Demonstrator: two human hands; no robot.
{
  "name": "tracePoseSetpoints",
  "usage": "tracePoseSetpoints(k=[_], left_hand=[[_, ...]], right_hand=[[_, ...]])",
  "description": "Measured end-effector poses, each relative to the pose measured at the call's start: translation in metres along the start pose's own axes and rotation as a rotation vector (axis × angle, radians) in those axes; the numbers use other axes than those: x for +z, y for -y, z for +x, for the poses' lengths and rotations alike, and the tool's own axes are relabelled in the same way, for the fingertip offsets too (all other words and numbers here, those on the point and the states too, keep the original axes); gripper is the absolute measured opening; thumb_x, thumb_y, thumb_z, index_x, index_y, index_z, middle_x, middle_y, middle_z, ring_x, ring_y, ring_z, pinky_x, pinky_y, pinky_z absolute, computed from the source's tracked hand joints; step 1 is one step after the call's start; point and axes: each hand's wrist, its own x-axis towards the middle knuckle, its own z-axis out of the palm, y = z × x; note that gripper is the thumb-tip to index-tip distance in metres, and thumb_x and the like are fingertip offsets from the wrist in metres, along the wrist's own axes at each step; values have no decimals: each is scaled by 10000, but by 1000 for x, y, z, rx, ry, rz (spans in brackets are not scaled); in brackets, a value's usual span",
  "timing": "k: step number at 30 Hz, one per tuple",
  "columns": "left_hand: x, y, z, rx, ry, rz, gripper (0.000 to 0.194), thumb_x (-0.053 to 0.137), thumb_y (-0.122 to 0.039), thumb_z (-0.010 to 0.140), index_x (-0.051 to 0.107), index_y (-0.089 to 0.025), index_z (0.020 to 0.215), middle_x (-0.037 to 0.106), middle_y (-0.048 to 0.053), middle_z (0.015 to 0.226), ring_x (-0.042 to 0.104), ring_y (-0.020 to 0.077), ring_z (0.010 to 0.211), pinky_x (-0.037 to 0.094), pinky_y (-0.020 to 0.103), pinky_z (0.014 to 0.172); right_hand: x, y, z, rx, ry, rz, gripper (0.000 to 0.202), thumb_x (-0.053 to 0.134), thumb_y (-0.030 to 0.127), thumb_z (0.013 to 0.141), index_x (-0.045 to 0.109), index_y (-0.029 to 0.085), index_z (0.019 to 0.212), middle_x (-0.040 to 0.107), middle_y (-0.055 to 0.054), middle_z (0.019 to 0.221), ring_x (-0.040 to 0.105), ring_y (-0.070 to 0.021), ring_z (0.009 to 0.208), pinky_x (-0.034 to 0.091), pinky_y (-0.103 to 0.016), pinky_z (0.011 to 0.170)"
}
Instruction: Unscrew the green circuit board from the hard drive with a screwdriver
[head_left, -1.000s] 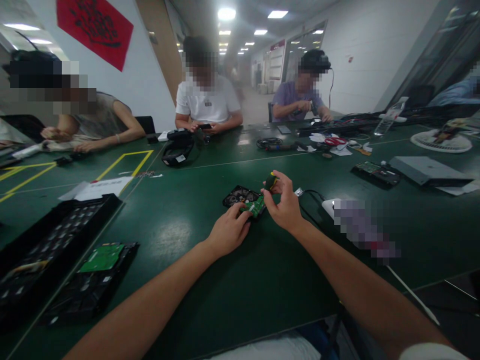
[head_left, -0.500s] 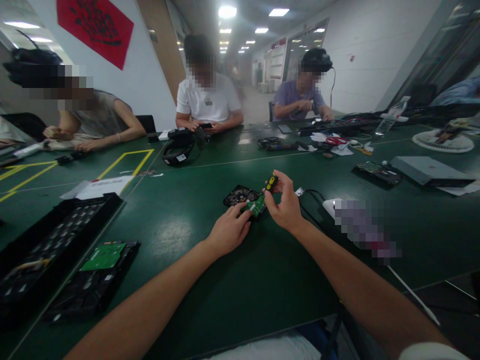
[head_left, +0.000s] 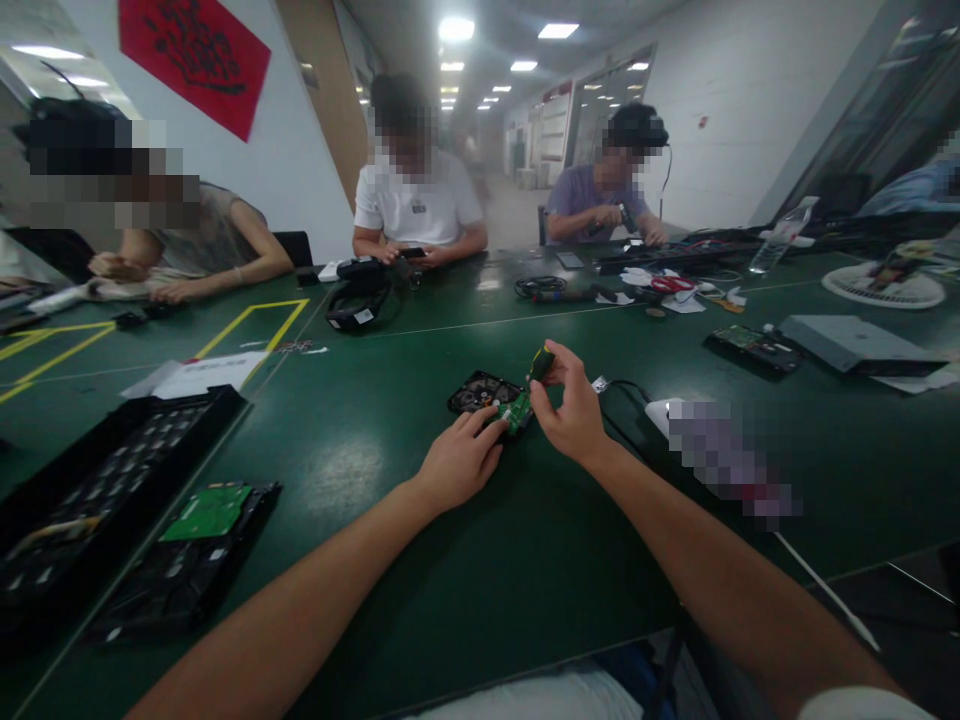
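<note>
A black hard drive [head_left: 480, 390] with a green circuit board [head_left: 516, 408] at its right end lies on the green table [head_left: 420, 620]. The fingers of my left hand [head_left: 463, 458] rest on the board's left part and the drive's near edge, spread a little apart. In my right hand [head_left: 571, 405] is a small yellow and black screwdriver [head_left: 540, 364], pinched between thumb and fingers. It stands tilted over the board's right side; its tip is too small to make out.
A black tray [head_left: 112, 490] and a second drive with a green board [head_left: 206, 512] lie at left. Another drive [head_left: 754, 348], a grey metal box [head_left: 862, 343] and a white power strip [head_left: 664, 412] are at right. Several people sit across the table.
The screwdriver has turned about its length in my right hand, its handle now showing a darker side. My left hand keeps its place on the board.
</note>
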Motion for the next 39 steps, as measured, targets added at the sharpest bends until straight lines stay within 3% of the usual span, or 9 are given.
tracePoseSetpoints(k=[9,15,23,31,39], left_hand=[[2,0,1,-10,17,21,477,516,-289,1029,520,-183,1494,513,167,1518,527,329,1356,505,522,1137],[2,0,0,-21,4,-1,480,522,-286,1024,519,-199,1495,513,164,1518,529,332,1364,522,533,1115],[5,3,0,-9,-19,-8,481,545,-291,1012,534,-221,1488,532,142,1526,526,326,1375,508,534,1134],[3,1,0,-13,-11,-1,477,536,-302,1018,532,-228,1490,516,132,1546,540,315,1349,513,523,1126],[4,2,0,-16,5,1,496,530,-301,1019,509,-221,1508,506,140,1558,533,320,1350,509,528,1123]], right_hand=[[2,-1,0,-31,-32,-51,661,684,303,957,389,321,1547,603,-120,1384,715,-250,989,669,-485,894],[0,0,0,-27,43,-29,673,599,249,984,328,318,1597,617,-123,1389,720,-264,1038,659,-515,947],[2,0,0,-15,2,-38,697,624,270,975,317,322,1599,617,-125,1377,725,-262,1002,665,-514,939],[0,0,0,2,51,-3,668,590,266,994,312,309,1600,624,-125,1406,730,-263,1076,648,-511,990],[1,1,0,-14,-19,-33,646,674,303,964,388,314,1543,639,-110,1342,723,-228,951,676,-444,851]])
